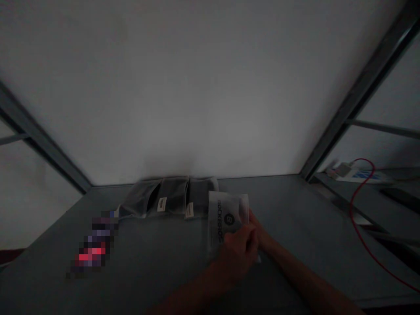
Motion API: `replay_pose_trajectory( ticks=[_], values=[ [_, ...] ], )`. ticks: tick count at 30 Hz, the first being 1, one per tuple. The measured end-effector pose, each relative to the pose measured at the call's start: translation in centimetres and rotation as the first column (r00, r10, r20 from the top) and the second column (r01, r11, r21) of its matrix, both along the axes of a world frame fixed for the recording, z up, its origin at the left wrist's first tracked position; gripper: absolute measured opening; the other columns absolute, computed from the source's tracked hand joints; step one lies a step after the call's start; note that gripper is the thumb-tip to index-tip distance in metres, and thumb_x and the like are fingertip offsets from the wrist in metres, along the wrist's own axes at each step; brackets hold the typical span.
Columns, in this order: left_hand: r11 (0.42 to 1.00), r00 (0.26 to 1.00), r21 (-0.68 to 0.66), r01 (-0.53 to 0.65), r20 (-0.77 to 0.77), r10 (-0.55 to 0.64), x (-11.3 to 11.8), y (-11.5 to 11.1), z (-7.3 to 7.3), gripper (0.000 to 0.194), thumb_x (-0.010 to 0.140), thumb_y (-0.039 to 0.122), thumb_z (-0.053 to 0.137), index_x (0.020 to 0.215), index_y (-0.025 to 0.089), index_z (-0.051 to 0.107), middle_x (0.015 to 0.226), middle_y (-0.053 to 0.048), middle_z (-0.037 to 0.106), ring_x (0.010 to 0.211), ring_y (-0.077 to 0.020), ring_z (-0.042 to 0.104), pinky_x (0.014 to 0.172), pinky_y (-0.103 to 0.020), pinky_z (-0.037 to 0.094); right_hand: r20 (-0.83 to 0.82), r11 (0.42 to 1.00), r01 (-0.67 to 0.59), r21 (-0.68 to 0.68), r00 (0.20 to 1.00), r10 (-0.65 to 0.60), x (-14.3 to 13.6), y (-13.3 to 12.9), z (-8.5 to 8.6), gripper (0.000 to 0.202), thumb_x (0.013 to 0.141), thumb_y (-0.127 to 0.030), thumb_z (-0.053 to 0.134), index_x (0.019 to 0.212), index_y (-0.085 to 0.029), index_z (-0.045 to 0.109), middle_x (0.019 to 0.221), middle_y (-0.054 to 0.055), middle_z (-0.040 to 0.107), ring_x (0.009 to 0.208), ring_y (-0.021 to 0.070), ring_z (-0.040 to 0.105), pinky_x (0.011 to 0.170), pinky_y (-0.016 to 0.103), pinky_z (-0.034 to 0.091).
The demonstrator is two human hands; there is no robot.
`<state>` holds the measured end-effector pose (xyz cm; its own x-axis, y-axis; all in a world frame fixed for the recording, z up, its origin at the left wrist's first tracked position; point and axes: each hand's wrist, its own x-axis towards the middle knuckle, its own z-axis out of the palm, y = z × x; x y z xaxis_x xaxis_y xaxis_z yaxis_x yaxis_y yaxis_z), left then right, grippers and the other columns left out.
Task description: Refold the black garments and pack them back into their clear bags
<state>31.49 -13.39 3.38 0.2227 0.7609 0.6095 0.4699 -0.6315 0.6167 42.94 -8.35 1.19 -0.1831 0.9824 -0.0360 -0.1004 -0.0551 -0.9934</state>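
A frosted plastic bag [226, 205] with ROCKBROS lettering and a round logo is held up over the grey shelf. My left hand [238, 245] is curled at its lower right front, fingers closed against it. Partly behind the bag, my right hand [256, 225] grips its right edge; the left hand and the bag hide some of its fingers. Three similar bags with dark contents lie along the back: a left one [139, 199], a middle one [173, 194] with a white label, and a right one [198, 194], also labelled.
The grey metal shelf [157, 267] runs back to a pale wall [197, 87]. A pixelated patch [93, 245] hides something at left. Metal uprights [361, 92] flank the shelf. At right, a red cable [352, 210] hangs from a small adapter [343, 168] on a neighbouring shelf.
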Motion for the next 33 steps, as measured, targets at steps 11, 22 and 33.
replay_pose_trajectory(
  ticks=[11, 22, 33],
  values=[
    [0.941, 0.932, -0.013, -0.338, 0.131, 0.337, -3.3, 3.8, 1.9, 0.016, 0.090, 0.028, 0.051, 0.102, 0.019, 0.054, 0.086, -0.006, 0.064, 0.081, -0.0201, 0.063, 0.075, -0.035, 0.051, -0.103, 0.989, -0.085, -0.125, 0.992, 0.072, -0.5, 1.0, 3.8, 0.032, 0.075, -0.055, 0.065, 0.091, -0.028, 0.071, 0.085, 0.004, 0.073, 0.091, 0.0305, 0.067, 0.077, 0.041, 0.053],
    [0.780, 0.859, -0.624, 0.053, 0.427, 0.283, -4.0, 6.0, 1.2, 0.032, 0.086, 0.047, 0.058, 0.101, 0.019, 0.063, 0.097, -0.010, 0.072, 0.094, -0.0227, 0.067, 0.080, -0.032, 0.050, -0.269, 0.936, -0.133, -0.325, 0.962, 0.043, 0.9, 1.1, 5.0, 0.037, 0.073, -0.050, 0.064, 0.092, -0.020, 0.071, 0.082, 0.011, 0.076, 0.093, 0.0318, 0.070, 0.078, 0.043, 0.056],
    [0.672, 0.806, -0.682, 0.289, 0.552, 0.214, -4.0, 6.0, 1.5, 0.045, 0.072, 0.038, 0.078, 0.109, 0.017, 0.067, 0.108, -0.013, 0.072, 0.095, -0.0235, 0.069, 0.080, -0.034, 0.055, -0.218, 0.943, -0.235, -0.237, 0.958, 0.185, 2.2, 1.3, 5.0, 0.029, 0.070, -0.035, 0.074, 0.095, -0.021, 0.071, 0.092, 0.009, 0.076, 0.094, 0.0280, 0.070, 0.085, 0.042, 0.055]
  ],
)
